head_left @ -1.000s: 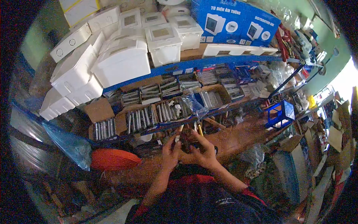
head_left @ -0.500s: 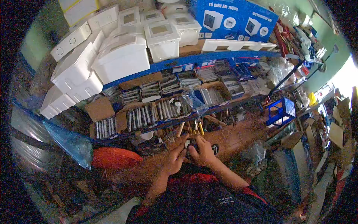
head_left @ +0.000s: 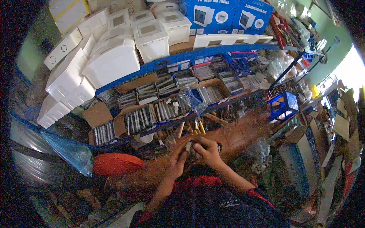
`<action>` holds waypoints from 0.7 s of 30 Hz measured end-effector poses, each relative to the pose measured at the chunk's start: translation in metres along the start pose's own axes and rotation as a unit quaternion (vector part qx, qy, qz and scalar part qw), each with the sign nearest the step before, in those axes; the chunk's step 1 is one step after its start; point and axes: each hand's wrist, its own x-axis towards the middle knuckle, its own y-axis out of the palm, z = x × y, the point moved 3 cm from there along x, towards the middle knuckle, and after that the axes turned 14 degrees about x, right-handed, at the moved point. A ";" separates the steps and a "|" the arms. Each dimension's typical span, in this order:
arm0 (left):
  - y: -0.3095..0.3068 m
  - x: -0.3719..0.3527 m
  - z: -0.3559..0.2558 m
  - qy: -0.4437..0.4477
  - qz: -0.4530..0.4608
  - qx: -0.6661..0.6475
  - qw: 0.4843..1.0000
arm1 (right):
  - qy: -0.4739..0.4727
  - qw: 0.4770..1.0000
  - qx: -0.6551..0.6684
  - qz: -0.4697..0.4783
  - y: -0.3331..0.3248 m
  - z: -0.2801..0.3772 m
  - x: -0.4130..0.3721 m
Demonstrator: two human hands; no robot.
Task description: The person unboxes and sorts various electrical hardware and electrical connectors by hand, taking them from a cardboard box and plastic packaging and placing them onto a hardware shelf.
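Blue carton (head_left: 231, 19) reads "DISTRIBUTION BOX"; left hand (head_left: 178, 160) and right hand (head_left: 209, 151) together clamp a small pale piece (head_left: 188, 146)

Pale green wall (head_left: 334, 45) at the far right, next to a glaring white opening (head_left: 351, 68) with daylight coming in from that side. Dimmer and murkier toward the left, with dark edges all around the view. Across the upper middle, a blue-edged shelf (head_left: 228, 48) on a slant, stacked with white plastic boxes (head_left: 112, 60) and a blue printed carton (head_left: 228, 19). Just beneath, a lower shelf (head_left: 235, 98) crowded with open cardboard boxes. Farther down, a reddish-brown surface (head_left: 239, 133), floor or bench hard to tell. Near its right end, a blue open-sided plastic frame (head_left: 283, 107). Along the right side, loose upright cardboard (head_left: 341, 127) in a jumble; at the left, shiny clear plastic wrapping (head_left: 32, 163).
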 end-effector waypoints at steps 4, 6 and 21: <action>-0.005 0.000 -0.016 0.003 0.030 -0.010 0.999 | -0.050 0.989 -0.123 0.069 0.000 0.009 -0.002; -0.007 0.000 -0.022 -0.002 0.050 0.016 0.999 | -0.049 0.992 -0.093 0.069 -0.003 0.002 -0.004; 0.000 -0.011 -0.019 -0.045 0.077 0.082 0.993 | 0.173 0.982 0.030 0.065 -0.018 0.022 -0.007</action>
